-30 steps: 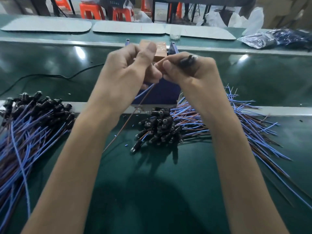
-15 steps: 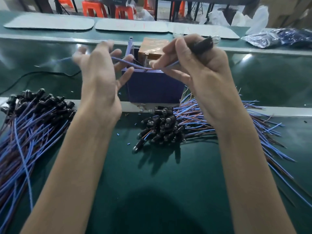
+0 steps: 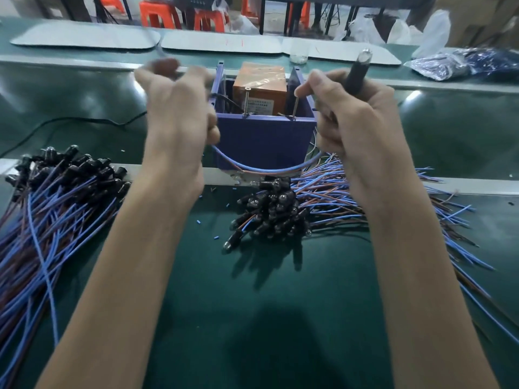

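Note:
My right hand (image 3: 354,116) grips a black cylindrical lamp holder (image 3: 356,73), its glass tip pointing up and away. A blue and brown wire pair (image 3: 266,170) leaves that hand and sags in a loop in front of the purple box (image 3: 266,138) across to my left hand (image 3: 177,113). The lower fingers of my left hand curl round the wire's far end; its upper fingers are spread and blurred. Both hands hover above the box's front corners. Two metal pins (image 3: 246,103) stand on the box's front wall.
An orange block (image 3: 261,82) sits inside the purple box. One heap of black holders with wires (image 3: 269,211) lies just below the box, wires fanning right. Another heap (image 3: 56,192) lies at the left. A black cable (image 3: 84,120) crosses the green belt.
The hands have drawn apart to either side of the box. The wire, held taut between them above the box half a second ago, now hangs in a slack loop in front of it.

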Demonstrator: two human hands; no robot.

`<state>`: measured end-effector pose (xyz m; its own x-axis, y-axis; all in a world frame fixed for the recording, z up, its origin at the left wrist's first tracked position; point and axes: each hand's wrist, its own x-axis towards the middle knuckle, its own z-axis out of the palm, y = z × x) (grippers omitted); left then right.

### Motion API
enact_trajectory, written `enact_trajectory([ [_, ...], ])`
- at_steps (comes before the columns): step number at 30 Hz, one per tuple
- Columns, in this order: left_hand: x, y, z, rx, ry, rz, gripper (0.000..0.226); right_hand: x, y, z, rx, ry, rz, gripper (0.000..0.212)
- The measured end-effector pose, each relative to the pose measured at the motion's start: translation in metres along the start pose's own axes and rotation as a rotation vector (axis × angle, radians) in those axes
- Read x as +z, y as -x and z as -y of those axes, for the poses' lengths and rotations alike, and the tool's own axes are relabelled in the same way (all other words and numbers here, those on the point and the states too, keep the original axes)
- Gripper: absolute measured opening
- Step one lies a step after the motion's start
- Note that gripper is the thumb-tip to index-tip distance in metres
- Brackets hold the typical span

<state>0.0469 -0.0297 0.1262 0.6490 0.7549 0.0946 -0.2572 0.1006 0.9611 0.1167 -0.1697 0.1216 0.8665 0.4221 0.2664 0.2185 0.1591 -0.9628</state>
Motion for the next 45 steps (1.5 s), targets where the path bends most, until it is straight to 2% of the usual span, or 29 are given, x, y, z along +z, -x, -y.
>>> enact_trajectory([
  [5, 0.016, 0.016, 0.011, -0.030, -0.376, 0.472, 0.025, -0.003, 0.000, 0.001, 0.025, 0.046, -0.073, 0.025],
  [7, 0.018, 0.022, 0.014, -0.019, -0.451, 0.572, 0.029, -0.004, 0.001, 0.001, 0.044, 0.014, -0.064, 0.027],
  [10, 0.018, 0.024, 0.014, -0.019, -0.464, 0.584, 0.035, -0.002, 0.000, -0.001, 0.083, 0.001, -0.075, 0.025],
  [13, 0.016, 0.021, 0.012, -0.012, -0.477, 0.572, 0.040, -0.002, -0.004, -0.003, 0.107, -0.012, -0.148, 0.014],
  [16, 0.012, 0.018, 0.011, 0.007, -0.466, 0.555, 0.044, -0.003, -0.006, -0.004, 0.122, -0.051, -0.203, 0.011],
  [21, 0.005, 0.014, 0.009, 0.003, -0.437, 0.530, 0.047, -0.007, -0.007, -0.001, 0.135, -0.178, -0.232, 0.017],
  [31, 0.002, 0.011, 0.008, 0.007, -0.448, 0.571, 0.048, -0.010, -0.009, -0.004, 0.153, -0.267, -0.237, 0.017],
  [35, 0.000, 0.010, 0.008, 0.010, -0.456, 0.588, 0.047, -0.011, -0.008, -0.004, 0.153, -0.337, -0.263, 0.011],
  [45, -0.005, 0.006, 0.009, 0.041, -0.457, 0.600, 0.045, -0.007, -0.010, -0.006, 0.179, -0.503, -0.321, 0.020],
])
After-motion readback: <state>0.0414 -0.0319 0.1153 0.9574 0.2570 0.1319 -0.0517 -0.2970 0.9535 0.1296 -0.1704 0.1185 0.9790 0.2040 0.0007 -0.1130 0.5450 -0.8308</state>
